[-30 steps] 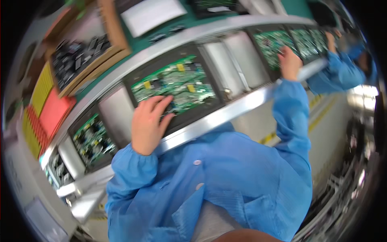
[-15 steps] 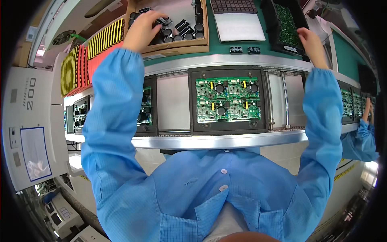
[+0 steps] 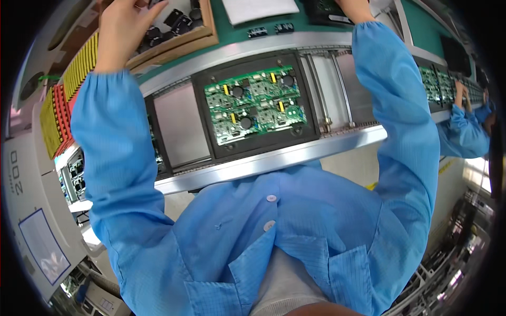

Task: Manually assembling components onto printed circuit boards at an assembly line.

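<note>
My left hand is over a cardboard box of black cylindrical capacitors. Its thumb stands apart from the fingers, whose tips are cut off by the top edge. My right hand reaches to the black bin at the top, its fingers out of view. Two capacitors lie side by side on the green mat between the hands. Below them a green circuit board panel sits in a black carrier frame. Three black round capacitors stand on it; a bare round spot shows at lower right.
Metal rails border the conveyor, with rods right of the carrier. A white pad lies behind the loose capacitors. Yellow-and-black strips stand at left beside a white machine. A co-worker's sleeve shows at far right.
The view has turned and shifted, so the board and box sit farther left and higher. Both hands now run to the top edge. The two loose capacitors remain on the mat.
</note>
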Motion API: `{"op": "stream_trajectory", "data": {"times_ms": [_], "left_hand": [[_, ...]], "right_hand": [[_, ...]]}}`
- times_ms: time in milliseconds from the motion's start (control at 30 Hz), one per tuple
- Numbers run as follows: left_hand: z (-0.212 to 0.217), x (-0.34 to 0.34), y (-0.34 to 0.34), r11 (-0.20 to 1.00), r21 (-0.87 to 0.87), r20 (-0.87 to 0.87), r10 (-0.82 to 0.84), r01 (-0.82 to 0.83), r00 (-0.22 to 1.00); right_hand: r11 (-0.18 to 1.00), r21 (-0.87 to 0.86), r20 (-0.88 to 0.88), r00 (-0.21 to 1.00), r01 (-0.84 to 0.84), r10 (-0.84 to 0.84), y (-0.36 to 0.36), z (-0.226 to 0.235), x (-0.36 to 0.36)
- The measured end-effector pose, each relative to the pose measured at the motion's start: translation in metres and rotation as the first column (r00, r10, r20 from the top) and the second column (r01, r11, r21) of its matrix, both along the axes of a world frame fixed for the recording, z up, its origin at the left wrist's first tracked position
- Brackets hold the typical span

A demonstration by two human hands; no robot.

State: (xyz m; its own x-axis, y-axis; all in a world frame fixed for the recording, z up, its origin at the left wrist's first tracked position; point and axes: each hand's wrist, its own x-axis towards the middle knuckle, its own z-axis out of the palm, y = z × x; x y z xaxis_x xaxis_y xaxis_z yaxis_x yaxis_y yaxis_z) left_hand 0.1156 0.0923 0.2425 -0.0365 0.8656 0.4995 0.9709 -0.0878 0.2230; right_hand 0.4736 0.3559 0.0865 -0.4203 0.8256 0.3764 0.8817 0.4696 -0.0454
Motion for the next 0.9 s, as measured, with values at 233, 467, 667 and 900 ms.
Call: {"op": "stream_trajectory", "data": {"times_ms": [233,467,667,900], "left_hand": [[-0.12,0.109,-0.089,0.782,-0.214,0.529,-0.41,0.585,0.743],[-0.174,0.154,-0.09,0.761,-0.209,0.513,-0.45,0.615,0.731],[-0.18,0.153,-0.091,0.769,-0.286,0.515,-0.379,0.571,0.768],[-0.17,0.158,-0.089,0.771,-0.304,0.455,-0.398,0.56,0.796]], "right_hand": [[0.993,0.098,-0.118,0.989,-0.073,0.085,-0.01,0.011,0.002],[0.972,0.235,-0.049,0.999,0.003,0.009,-0.019,0.007,0.004],[0.958,0.281,-0.181,0.983,0.056,-0.004,-0.017,0.001,0.012],[0.96,0.266,-0.213,0.977,0.09,-0.033,-0.018,-0.008,0.0]]}}
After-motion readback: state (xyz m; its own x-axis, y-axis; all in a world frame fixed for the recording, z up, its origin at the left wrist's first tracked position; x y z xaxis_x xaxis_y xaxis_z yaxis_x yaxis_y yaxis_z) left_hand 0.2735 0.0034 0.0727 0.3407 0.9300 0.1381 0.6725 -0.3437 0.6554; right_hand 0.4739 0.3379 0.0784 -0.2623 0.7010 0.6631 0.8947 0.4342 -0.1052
